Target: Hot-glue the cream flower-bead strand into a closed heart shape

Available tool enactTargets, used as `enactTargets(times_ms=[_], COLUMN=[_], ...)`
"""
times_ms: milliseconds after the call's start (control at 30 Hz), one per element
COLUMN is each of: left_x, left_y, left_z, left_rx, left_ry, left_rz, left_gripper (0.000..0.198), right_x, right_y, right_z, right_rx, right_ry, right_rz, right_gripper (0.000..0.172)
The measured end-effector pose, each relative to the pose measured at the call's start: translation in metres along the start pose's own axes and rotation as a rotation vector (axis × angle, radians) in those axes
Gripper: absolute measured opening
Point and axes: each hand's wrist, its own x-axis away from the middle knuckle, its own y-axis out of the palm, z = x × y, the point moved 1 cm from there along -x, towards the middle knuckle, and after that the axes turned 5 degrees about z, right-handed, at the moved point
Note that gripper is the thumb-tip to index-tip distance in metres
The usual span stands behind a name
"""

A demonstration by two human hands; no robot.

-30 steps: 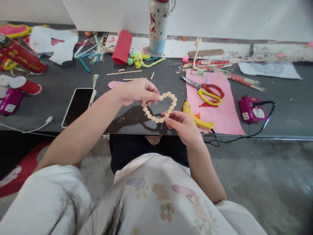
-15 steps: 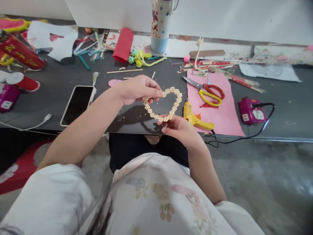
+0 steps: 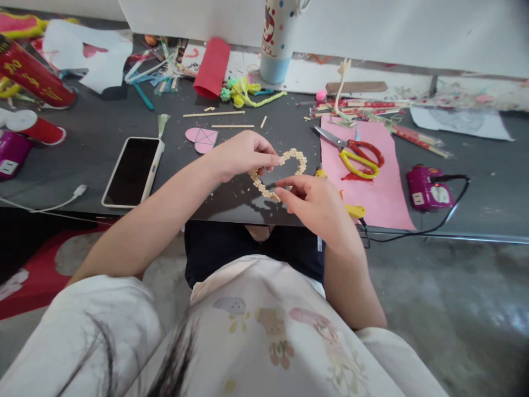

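Note:
A heart-shaped ring of small cream pieces (image 3: 293, 153) is held just above the desk near its front edge. My left hand (image 3: 248, 154) pinches its upper left side between thumb and fingers. At its lower right side, my right hand (image 3: 316, 201) has thumb and index finger closed on the rim, and hides that part. A yellow glue gun (image 3: 355, 211) lies just beyond the right hand, mostly covered by it. Scissors with red and yellow handles (image 3: 351, 154) rest on a pink sheet (image 3: 388, 193).
Left of my arms lie a phone (image 3: 132, 171) and a pink heart cutout (image 3: 205, 139). Thin wooden sticks (image 3: 215, 114) are behind the hands. A tall cup (image 3: 276, 49) and red paper roll (image 3: 212, 66) stand farther back. A purple power block (image 3: 428, 187) sits right, its cord trailing.
My right hand has moved from beneath the heart ring up onto its lower right side, now covering most of the glue gun. My left hand keeps its pinch. The view has shifted slightly.

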Motion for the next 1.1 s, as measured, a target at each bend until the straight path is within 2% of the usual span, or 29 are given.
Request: enactTargets(times_ms=[133,267,800,1100], left_x=[0.001,0.002,0.002,0.0], left_y=[0.002,0.003,-0.002,-0.009], left_z=[0.001,0.003,-0.002,-0.012], left_rx=[-0.018,-0.029,0.042,0.11], left_ry=[0.01,0.014,-0.012,-0.061], left_rz=[0.029,0.031,0.019,0.02], left_gripper=[0.011,0.013,0.013,0.012], right_x=[-0.007,-0.01,-0.008,0.002], right_y=[0.005,0.007,0.014,-0.005], right_z=[-0.009,-0.009,0.001,0.015], right_rx=[0.089,0.052,-0.029,-0.083], right_ry=[-0.029,-0.052,-0.069,-0.001], right_rz=[-0.07,-0.078,0.102,0.257], right_gripper=[0.023,0.024,0.018,0.019])
